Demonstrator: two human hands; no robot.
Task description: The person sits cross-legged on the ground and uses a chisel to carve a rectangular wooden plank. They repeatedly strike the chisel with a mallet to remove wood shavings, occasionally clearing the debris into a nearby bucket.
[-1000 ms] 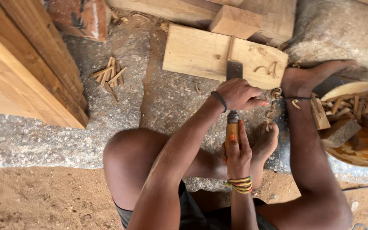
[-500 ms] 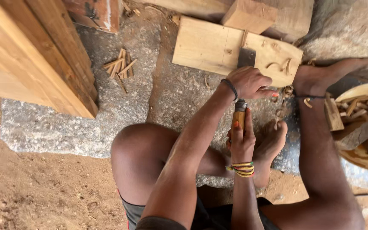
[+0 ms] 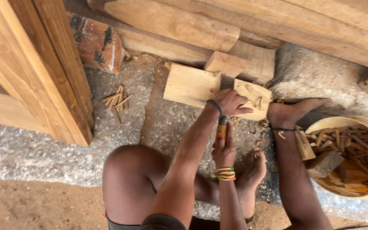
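Head view, looking straight down: the left hand (image 3: 230, 102) has its fingers curled tight over the top of a chisel (image 3: 224, 106), pressing it against the flat wooden board (image 3: 188, 87). The dark blade (image 3: 226, 81) pokes out above the knuckles and lies on the board's face. Right hand (image 3: 224, 149) sits just below, fingers wrapped narrow around the yellowish handle (image 3: 222, 131), with coloured bangles (image 3: 225, 173) at the wrist.

The board lies flat on the rough stone slab (image 3: 64, 149), its far edge butted against a small wood block (image 3: 224, 64) and a thicker chunk behind that. Curly shavings (image 3: 258, 127) are scattered around the board's near edge. One bare foot (image 3: 292, 113) is planted beside the board's right end; the other foot (image 3: 252, 170) is tucked in under the right wrist.

Further out: a round basket (image 3: 346, 191) full of wood offcuts on the right, a little pile of sticks (image 3: 116, 101) on the stone to the left, and big planks (image 3: 30, 68) leaning at the far left.
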